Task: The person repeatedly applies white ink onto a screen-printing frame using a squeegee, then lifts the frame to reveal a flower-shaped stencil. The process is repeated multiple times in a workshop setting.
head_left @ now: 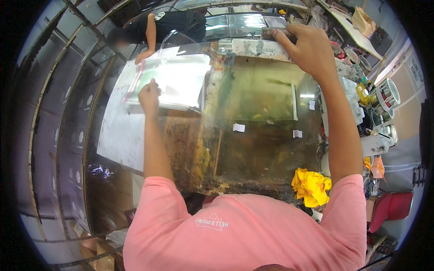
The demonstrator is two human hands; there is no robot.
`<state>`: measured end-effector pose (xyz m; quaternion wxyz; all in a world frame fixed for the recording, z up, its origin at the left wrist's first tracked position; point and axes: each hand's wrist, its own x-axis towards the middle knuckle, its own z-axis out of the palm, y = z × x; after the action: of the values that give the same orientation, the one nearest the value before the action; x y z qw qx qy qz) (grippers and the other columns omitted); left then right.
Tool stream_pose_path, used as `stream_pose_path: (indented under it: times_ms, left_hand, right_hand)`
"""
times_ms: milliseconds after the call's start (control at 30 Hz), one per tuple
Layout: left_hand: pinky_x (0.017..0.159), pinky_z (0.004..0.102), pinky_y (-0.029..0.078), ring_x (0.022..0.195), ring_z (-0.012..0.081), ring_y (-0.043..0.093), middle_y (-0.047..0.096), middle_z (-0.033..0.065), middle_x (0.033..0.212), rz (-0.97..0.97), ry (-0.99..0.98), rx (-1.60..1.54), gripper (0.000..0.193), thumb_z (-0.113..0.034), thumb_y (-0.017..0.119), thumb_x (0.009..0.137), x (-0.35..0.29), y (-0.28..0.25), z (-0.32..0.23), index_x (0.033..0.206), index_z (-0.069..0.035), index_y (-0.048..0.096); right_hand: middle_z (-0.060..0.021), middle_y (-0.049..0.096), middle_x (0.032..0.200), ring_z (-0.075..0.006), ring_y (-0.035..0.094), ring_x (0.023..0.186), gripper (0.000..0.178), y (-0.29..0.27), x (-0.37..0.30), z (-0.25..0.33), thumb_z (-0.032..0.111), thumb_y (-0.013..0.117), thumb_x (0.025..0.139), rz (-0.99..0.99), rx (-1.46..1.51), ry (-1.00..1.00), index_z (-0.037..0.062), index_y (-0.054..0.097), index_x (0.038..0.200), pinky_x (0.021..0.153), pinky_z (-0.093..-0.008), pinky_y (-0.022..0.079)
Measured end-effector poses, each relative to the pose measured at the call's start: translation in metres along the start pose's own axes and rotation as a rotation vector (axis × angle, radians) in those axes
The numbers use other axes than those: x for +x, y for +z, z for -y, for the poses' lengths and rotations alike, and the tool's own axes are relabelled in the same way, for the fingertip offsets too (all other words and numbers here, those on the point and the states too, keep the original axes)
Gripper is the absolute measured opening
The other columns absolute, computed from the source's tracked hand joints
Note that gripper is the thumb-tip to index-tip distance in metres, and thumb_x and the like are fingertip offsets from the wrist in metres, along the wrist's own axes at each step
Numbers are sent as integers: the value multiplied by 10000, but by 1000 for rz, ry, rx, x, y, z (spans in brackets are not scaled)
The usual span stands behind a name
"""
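Reaching over the stack of glossy sheets [178, 83], which lies left of centre near the far side of the desk [181, 140], we hold our left hand [150, 97] at its near edge. The left forearm runs almost straight up from the sleeve, and the fingers are curled in with one fingertip raised; we cannot tell how far that grip is closed, or whether a sheet is caught in it. A large white sheet [120, 133] spreads out under and beside the stack. At the far left corner of the stack, a co-worker's hand [144, 55] touches the sheets, the arm coming down from a dark sleeve. To the right of the stack sits a greenish-yellow translucent panel [264, 92], with a white strip [294, 103] along its right and small white pieces, one of them a folded tab [238, 128], in front. Beyond its far edge our right hand [312, 47] is bent leftward at the wrist atop a raised forearm, its grip narrow around a dark bar [272, 33], thumb along the near side. A crumpled yellow cloth [312, 187] lies by our right sleeve; farther right stand cans [385, 94] and a red chair [391, 210].
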<state>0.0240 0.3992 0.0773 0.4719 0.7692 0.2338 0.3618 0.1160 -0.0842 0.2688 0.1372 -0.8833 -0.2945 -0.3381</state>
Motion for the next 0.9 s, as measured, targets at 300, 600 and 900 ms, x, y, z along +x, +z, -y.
stream_pose_path:
  times_ms: [300, 600, 900]
  left_hand:
    - [961, 468, 522, 1117, 377, 694, 708, 292, 1258, -492, -213, 1137, 710, -535, 558, 1076, 61, -34, 55, 1374, 107, 623]
    - [1278, 686, 125, 1565, 481, 321, 386, 289, 1670, 844, 725, 604, 1199, -916, 599, 813, -273, 184, -104, 1602, -23, 465]
    - [1259, 746, 5, 1602, 475, 246, 343, 288, 1693, 894, 771, 579, 1299, -983, 572, 735, -316, 210, -101, 1605, -24, 473]
  right_hand:
    - [-203, 684, 784, -418, 662, 807, 587, 6, 1, -4, 558, 619, 1015, -75, -36, -46, 10, 734, 842, 757, -518, 470]
    - [-255, 718, 761, -419, 726, 791, 639, -8, 16, -2, 564, 574, 983, 34, -44, 31, -3, 753, 749, 806, -523, 522]
    - [-261, 722, 754, -432, 728, 785, 662, -8, 21, -3, 554, 565, 982, -43, 14, -11, -31, 751, 734, 825, -530, 533]
